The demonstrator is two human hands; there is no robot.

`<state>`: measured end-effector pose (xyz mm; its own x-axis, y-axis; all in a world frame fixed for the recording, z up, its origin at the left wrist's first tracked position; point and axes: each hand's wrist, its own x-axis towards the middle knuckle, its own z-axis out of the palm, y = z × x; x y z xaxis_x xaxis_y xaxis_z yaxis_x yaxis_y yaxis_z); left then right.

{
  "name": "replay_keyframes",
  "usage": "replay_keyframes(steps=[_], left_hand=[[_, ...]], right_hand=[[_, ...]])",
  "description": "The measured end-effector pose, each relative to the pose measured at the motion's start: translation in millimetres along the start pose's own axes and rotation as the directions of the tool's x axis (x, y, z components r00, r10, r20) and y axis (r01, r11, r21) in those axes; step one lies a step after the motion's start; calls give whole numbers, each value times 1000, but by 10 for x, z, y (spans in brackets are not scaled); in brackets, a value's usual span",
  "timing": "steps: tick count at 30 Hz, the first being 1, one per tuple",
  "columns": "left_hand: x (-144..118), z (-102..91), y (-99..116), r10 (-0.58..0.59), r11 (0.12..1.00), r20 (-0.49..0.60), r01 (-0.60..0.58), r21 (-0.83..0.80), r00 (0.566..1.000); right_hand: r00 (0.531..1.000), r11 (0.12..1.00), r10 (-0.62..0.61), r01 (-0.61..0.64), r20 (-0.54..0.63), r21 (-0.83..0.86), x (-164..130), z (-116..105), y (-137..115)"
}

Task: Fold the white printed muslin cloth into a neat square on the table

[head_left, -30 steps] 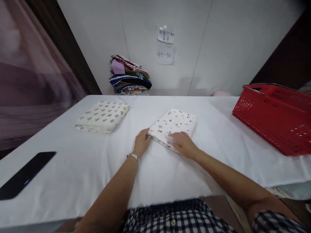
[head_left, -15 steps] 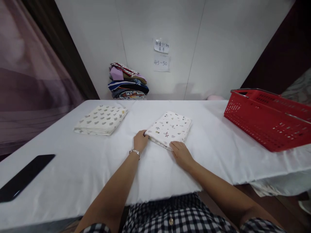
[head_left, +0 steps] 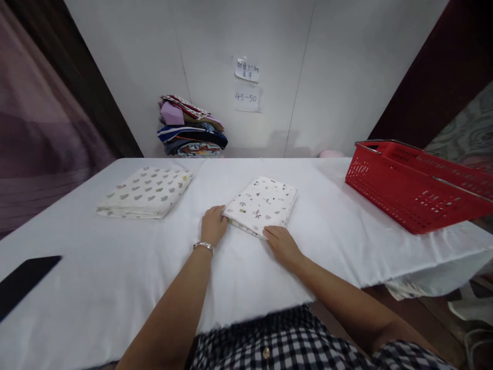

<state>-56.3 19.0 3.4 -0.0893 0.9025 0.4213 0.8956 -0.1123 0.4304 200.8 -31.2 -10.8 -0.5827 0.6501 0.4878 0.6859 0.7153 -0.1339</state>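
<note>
A folded white cloth (head_left: 262, 203) with small plant-like prints lies flat on the table at the middle of the view. At its near left corner, my left hand (head_left: 214, 225), with a silvery bracelet on the wrist, is closed on the edge, some fingers hidden by the cloth. My right hand (head_left: 283, 245) pinches the near edge further right, its fingertips on top and the thumb out of sight. To the left lies a second folded white cloth (head_left: 148, 192) with grey heart-like prints, touched by neither hand.
A red perforated basket (head_left: 408, 185) with metal handles stands at the right of the white-covered table (head_left: 154, 267). A flat black object (head_left: 26, 280) lies at the left edge. Behind the table rises a pile of folded fabrics (head_left: 192, 128); two paper notes (head_left: 247, 97) hang on the wall.
The whole view has swung slightly to the right, so things appear further left. Both hands keep their places at the cloth's near edge, and the cloth looks unchanged.
</note>
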Motion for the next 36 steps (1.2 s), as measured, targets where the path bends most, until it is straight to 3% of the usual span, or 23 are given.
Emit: replay_keyframes(steps=[3, 6, 9, 11, 13, 16, 18, 20, 27, 33, 36], left_hand=[[-132, -14, 197, 238, 971, 7, -238, 4, 971], [-268, 17, 397, 445, 895, 133, -443, -46, 886], [-332, 55, 471, 494, 868, 222, -489, -81, 841], [-331, 56, 459, 489, 872, 242, -481, -94, 838], [-320, 40, 443, 487, 873, 253, -478, -102, 836], [-331, 17, 484, 505, 862, 250, -498, -96, 826], [-360, 22, 558, 541, 840, 245, -535, -97, 805], [-394, 45, 644, 575, 816, 246, -569, -101, 780], [-438, 111, 807, 573, 809, 261, -586, -30, 777], [-442, 204, 896, 625, 754, 253, -655, 45, 738], [-433, 265, 978, 618, 756, 235, -649, 82, 750]], right_hand=[[1000, 1000, -6, 6, -6, 9, 16, -12, -10], [999, 997, -27, 30, -45, 67, -2, -29, 5], [990, 984, 11, 15, -140, 180, -74, -66, 45], [964, 954, 148, -80, -222, 289, -138, -96, 88], [893, 866, 368, -229, -258, 443, -195, -121, 147], [713, 567, 690, -423, -126, 707, -240, -130, 250], [598, 336, 802, -479, 21, 811, -239, -117, 308], [542, 200, 833, -481, 111, 853, -221, -93, 342], [564, 149, 815, -423, 131, 894, -169, 10, 352], [599, 154, 790, -396, 127, 905, -165, 57, 358], [611, 172, 784, -381, 108, 908, -160, 84, 360]])
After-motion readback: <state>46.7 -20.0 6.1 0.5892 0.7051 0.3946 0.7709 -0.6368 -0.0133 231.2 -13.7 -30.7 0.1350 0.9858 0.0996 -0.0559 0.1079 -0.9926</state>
